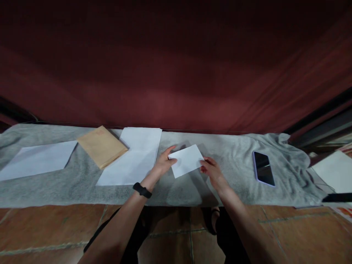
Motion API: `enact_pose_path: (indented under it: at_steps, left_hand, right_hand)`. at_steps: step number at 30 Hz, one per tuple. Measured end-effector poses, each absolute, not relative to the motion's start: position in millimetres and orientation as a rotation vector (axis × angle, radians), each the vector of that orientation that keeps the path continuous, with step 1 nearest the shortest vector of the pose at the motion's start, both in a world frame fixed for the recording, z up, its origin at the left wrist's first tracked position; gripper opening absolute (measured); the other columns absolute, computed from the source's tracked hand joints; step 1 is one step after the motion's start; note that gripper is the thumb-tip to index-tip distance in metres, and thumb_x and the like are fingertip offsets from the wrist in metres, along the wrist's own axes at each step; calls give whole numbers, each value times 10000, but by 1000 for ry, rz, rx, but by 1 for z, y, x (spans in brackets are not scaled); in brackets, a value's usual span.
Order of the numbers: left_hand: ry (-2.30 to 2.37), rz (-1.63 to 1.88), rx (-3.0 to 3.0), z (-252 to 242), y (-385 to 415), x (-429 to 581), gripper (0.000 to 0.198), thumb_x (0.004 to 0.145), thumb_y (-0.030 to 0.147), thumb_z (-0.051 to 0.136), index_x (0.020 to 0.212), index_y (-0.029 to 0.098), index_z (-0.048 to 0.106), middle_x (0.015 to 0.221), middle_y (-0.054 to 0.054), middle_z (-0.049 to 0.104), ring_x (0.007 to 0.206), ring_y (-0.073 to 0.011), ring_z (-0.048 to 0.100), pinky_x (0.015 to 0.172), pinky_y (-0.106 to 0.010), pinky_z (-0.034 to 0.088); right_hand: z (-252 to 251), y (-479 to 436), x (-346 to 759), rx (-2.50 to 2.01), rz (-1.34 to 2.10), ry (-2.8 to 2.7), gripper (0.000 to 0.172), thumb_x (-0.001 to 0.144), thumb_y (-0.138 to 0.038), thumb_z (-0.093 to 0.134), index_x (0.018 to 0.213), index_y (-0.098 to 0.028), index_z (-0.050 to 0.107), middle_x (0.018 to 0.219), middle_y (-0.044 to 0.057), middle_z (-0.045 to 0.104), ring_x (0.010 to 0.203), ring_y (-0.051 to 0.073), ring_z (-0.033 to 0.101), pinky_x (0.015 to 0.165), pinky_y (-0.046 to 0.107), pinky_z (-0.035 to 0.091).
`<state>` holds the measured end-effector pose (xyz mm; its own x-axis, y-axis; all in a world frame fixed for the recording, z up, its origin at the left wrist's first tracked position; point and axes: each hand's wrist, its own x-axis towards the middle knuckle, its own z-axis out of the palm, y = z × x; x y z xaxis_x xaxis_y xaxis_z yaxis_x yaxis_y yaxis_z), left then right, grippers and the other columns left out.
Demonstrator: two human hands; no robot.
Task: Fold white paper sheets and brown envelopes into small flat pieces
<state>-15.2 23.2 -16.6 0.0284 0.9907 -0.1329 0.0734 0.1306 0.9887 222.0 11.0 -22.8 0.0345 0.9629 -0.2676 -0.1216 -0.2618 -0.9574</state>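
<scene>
Between my two hands is a small white rectangle of paper, slightly tilted above the grey cloth; whether it is folded I cannot tell. My left hand pinches its left end, thumb on top. At the right end, my right hand grips the edge with thumb and fingers. Just left of my left hand lies a stack of white paper sheets. Brown envelopes rest partly over that stack's left edge.
Farther left, another white sheet lies on the grey cloth. A phone in a light purple case lies to the right. Behind the cloth rises a dark red fabric surface. Tiled floor shows below.
</scene>
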Motion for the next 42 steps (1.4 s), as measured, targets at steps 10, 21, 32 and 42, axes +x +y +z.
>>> enact_pose_path:
  at_steps: [10, 21, 32, 42]
  left_hand:
    - [1826, 868, 1869, -26, 27, -12, 669, 817, 73, 582, 1465, 214, 500, 1215, -92, 652, 1049, -231, 660, 959, -361, 537]
    - [1717, 512, 2469, -48, -13, 43, 540, 1006, 222, 357, 1529, 89, 368, 1616, -168, 358, 1538, -259, 241, 1241, -492, 263]
    - [1848, 449, 2422, -59, -18, 31, 592, 997, 197, 278, 1573, 56, 269, 1635, -185, 297, 1550, -246, 176, 1251, -482, 239]
    - [1943, 433, 2343, -49, -22, 7, 643, 1036, 405, 332, 1551, 20, 308, 1635, -204, 278, 1551, -275, 180, 1260, -468, 201]
  right_hand:
    - [-43, 0, 221, -1819, 601, -1908, 330, 901, -266, 531, 1214, -222, 624, 823, 41, 743, 755, 238, 703, 708, 337, 492]
    - [-39, 4, 192, -1462, 302, -2184, 507, 1057, -368, 298, 1488, -165, 473, 1464, 131, 562, 1368, 255, 494, 1133, 451, 415]
    - [-65, -5, 173, -1528, 135, -2323, 600, 1075, -378, 209, 1541, -35, 367, 1600, 198, 368, 1521, 267, 290, 1236, 494, 250]
    - [-71, -4, 205, -1547, -50, -2336, 593, 1070, -383, 282, 1559, -51, 332, 1611, 181, 360, 1494, 287, 331, 1218, 486, 256]
